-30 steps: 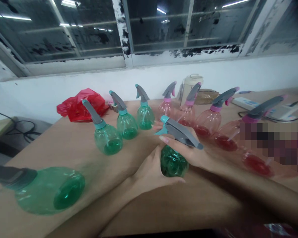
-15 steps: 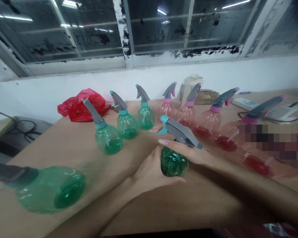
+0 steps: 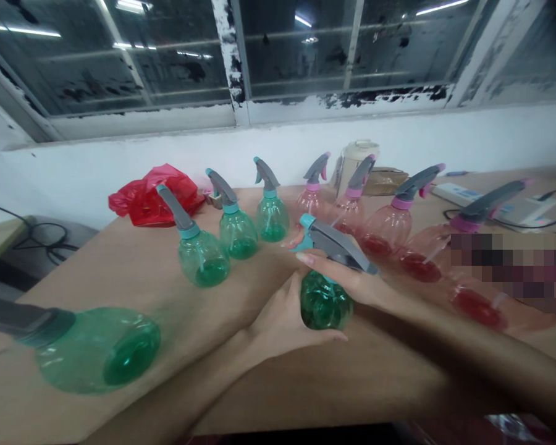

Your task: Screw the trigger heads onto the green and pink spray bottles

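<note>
A green spray bottle (image 3: pixel 327 301) with a grey and teal spray head stands between my hands, close to the middle of the table. My left hand (image 3: pixel 282 321) is wrapped round the lower body of this bottle, thumb along its near side. Around the neck and spray head closes my right hand (image 3: pixel 343 272), with fingertips by the teal trigger. Part of the neck is hidden by the right hand. The nearest other bottles are a green one (image 3: pixel 204 256) to the left and a pink one (image 3: pixel 387 228) to the right.
More green bottles (image 3: pixel 238 232) run along the left, one large (image 3: pixel 97 349) at the near left. Several pink bottles (image 3: pixel 424 253) line the right. Behind are a red plastic bag (image 3: pixel 155 194), a pale canister (image 3: pixel 359 161), a brown box (image 3: pixel 387 181) and a power strip (image 3: pixel 461 194).
Almost nothing differs. Both hands keep the same hold on the green spray bottle, and the view has shifted very slightly.
</note>
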Demonstrator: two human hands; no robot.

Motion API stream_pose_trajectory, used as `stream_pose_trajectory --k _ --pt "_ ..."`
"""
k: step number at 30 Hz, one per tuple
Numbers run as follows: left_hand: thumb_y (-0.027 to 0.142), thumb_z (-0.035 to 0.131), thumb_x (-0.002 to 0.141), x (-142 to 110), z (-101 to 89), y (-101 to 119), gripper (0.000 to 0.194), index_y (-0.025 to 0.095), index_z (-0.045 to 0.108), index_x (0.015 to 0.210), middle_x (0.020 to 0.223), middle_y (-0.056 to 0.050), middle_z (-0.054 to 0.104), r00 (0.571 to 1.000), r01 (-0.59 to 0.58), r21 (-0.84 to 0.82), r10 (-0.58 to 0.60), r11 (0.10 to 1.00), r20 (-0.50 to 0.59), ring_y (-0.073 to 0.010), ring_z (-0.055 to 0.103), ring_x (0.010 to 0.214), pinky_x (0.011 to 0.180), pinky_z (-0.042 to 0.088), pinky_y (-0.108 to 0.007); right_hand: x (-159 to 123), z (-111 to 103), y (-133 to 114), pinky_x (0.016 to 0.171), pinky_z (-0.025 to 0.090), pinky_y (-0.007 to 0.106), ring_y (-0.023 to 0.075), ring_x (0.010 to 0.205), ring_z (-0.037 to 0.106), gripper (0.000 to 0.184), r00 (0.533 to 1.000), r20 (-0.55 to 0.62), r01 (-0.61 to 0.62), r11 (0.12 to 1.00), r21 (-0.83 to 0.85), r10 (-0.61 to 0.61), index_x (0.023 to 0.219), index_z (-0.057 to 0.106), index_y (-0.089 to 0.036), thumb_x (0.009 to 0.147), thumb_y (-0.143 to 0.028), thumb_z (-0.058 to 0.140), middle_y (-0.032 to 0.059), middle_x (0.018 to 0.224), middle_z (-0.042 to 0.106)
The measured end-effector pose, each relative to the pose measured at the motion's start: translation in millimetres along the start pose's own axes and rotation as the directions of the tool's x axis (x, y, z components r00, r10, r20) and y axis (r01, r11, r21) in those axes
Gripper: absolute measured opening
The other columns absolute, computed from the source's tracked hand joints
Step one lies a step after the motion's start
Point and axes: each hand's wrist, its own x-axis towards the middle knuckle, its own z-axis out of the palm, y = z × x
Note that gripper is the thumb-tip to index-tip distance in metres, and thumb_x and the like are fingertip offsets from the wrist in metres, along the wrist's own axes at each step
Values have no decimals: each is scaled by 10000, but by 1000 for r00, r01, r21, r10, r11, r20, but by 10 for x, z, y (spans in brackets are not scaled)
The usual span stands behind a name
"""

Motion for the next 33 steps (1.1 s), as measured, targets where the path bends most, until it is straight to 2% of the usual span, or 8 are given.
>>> stream_pose_trajectory --k 4,9,16,21,28,33 --pt "496 797 574 -2 -2 -6 1023 238 238 1391 1341 -136 464 998 64 -14 -63 998 19 -367 453 1237 980 420 -539 -24 9 -28 925 479 388 189 1009 630 206 1000 -1 14 999 33 -14 1036 635 -287 835 -306 596 -1 961 697" --pt "497 799 560 -26 41 -13 1013 220 263 1374 1315 -152 485 990 139 -30 -139 990 17 -376 480 1209 949 440 -549 -44 0 -33 1002 432 410 199 1095 598 223 998 -7 58 998 -1 -58 1043 659 -306 825 -328 616 -9 843 715" --pt "491 795 560 -23 36 -8 1008 212 270 1375 1302 -147 495 987 161 -29 -160 986 27 -371 481 1207 955 433 -542 -39 -9 -3 967 457 422 212 1053 624 273 999 -26 31 998 -61 -33 1099 642 -306 830 -340 611 -5 829 727" --pt "474 796 573 -20 17 -4 996 209 261 1370 1322 -134 479 992 127 -26 -126 992 30 -345 471 1224 979 431 -509 -30 -8 11 985 448 421 204 1092 604 342 997 -24 75 996 -50 -77 1161 610 -300 820 -293 623 -11 829 726" --pt "490 793 569 -21 24 -19 1009 216 252 1376 1297 -147 495 992 123 -19 -122 992 29 -373 483 1202 975 411 -558 -52 3 -15 965 458 400 205 1065 616 245 999 -16 45 998 -48 -46 1069 653 -299 828 -304 605 -16 789 712" --pt "493 796 564 -25 31 -7 1004 245 259 1376 1311 -122 492 992 126 -20 -126 992 7 -375 472 1219 976 412 -563 -34 -11 -20 936 463 392 197 971 643 195 999 -11 41 998 -49 -41 1007 658 -296 819 -295 609 -18 780 695"
